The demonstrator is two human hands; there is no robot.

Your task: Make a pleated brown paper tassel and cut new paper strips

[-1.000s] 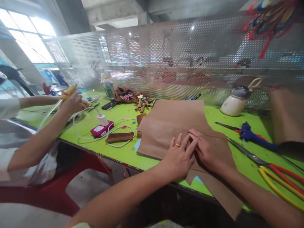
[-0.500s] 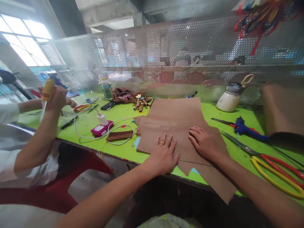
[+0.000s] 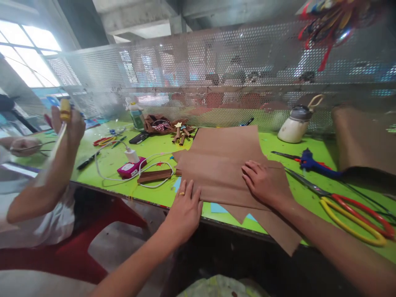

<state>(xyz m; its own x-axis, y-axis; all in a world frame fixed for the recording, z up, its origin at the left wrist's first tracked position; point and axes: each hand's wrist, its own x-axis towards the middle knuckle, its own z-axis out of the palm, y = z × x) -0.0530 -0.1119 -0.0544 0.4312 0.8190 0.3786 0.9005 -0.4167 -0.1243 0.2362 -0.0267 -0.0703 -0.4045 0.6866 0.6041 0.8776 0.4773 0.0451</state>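
Several overlapping sheets of brown kraft paper [image 3: 213, 173] lie on the green table in front of me, with one corner jutting past the near edge. My left hand [image 3: 186, 210], a ring on one finger, lies flat at the paper's lower left corner. Its fingers are stretched out and hold nothing. Toward the paper's right side, my right hand [image 3: 267, 183] rests on top with the fingers extended. Bits of light blue paper [image 3: 219, 208] show under the brown sheets. To the right lie scissors [image 3: 321, 190] with red and yellow handles and a blue glue gun [image 3: 309, 160].
A co-worker's hand at left holds a yellow-handled tool [image 3: 64, 110]. Left of the paper are a magenta power adapter [image 3: 131, 167] with a white cable and a bundle of brown strips [image 3: 154, 176]. A white bottle [image 3: 295, 126] stands behind, before a perforated metal screen [image 3: 192, 62].
My left hand has slid left across the paper to its lower left corner. My right hand has stayed in about the same place on the sheet. The co-worker's other hand has drawn back left.
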